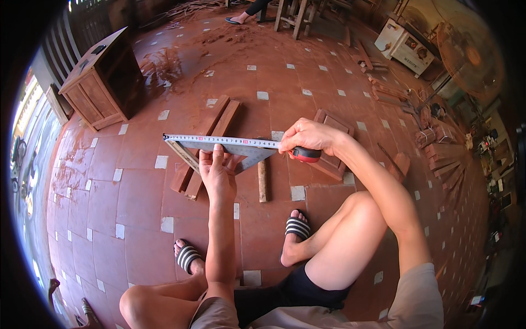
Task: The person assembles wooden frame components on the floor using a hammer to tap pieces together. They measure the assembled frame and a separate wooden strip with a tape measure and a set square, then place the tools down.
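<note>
My left hand [218, 169] grips a grey metal triangular square [253, 157] with a pale edge strip on its left side, thumb lying on the plate. In my right hand [315, 135] is a tape measure [305, 154] with a red and black case. Its white blade is pulled out leftward along the square's upper edge, and the hooked end sits at the square's left corner. Below on the floor lie two reddish wooden boards [222, 120], partly hidden by the square. A round wooden stick [263, 186] lies beside them, and a wooden frame piece [331, 123] is beyond my right hand.
A wooden cabinet [96, 88] stands at far left. On the right are a fan [466, 52], a white machine [405, 46] and stacked wood pieces [445, 159]. Another person's foot [235, 21] shows at the back near a wooden stool [296, 19].
</note>
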A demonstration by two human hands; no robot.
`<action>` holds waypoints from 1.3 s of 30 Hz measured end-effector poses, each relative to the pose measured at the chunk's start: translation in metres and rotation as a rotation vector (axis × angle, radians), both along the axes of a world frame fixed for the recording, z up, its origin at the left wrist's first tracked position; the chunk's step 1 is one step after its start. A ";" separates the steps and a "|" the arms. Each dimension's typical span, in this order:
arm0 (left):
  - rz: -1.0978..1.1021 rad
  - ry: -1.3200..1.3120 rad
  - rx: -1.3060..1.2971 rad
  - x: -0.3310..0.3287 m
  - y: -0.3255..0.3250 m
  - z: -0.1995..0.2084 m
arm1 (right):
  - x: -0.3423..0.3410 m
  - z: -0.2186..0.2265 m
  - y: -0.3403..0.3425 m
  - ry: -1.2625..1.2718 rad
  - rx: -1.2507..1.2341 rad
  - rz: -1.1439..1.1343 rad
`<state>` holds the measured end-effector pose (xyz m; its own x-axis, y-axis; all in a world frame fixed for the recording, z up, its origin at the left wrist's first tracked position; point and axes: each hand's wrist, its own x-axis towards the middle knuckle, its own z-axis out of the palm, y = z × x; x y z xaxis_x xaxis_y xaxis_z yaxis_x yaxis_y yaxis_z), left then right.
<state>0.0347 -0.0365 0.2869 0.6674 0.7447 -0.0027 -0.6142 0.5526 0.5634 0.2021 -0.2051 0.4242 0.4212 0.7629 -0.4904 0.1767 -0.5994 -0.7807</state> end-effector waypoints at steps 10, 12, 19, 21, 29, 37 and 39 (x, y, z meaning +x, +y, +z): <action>0.000 0.012 -0.030 0.002 0.000 -0.003 | 0.004 -0.009 0.001 -0.011 0.042 -0.001; -0.003 -0.011 -0.037 0.002 -0.001 -0.004 | 0.005 -0.009 0.001 -0.017 0.050 0.004; 0.005 0.004 -0.033 0.003 -0.002 -0.004 | 0.006 -0.011 0.000 -0.046 0.047 -0.008; 0.006 -0.002 -0.051 0.004 -0.002 -0.004 | 0.006 -0.012 0.001 -0.053 0.064 0.000; 0.017 -0.008 -0.044 0.005 -0.001 -0.007 | 0.008 -0.014 0.000 -0.059 0.097 0.006; 0.035 0.035 -0.066 0.004 -0.004 0.000 | 0.009 -0.017 0.001 -0.080 0.108 0.000; 0.036 0.030 -0.067 0.004 -0.005 0.000 | 0.009 -0.018 0.001 -0.084 0.109 -0.005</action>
<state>0.0389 -0.0417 0.2866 0.6393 0.7655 -0.0735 -0.6174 0.5678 0.5444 0.2106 -0.2039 0.4064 0.4608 0.8077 -0.3678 0.2415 -0.5129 -0.8238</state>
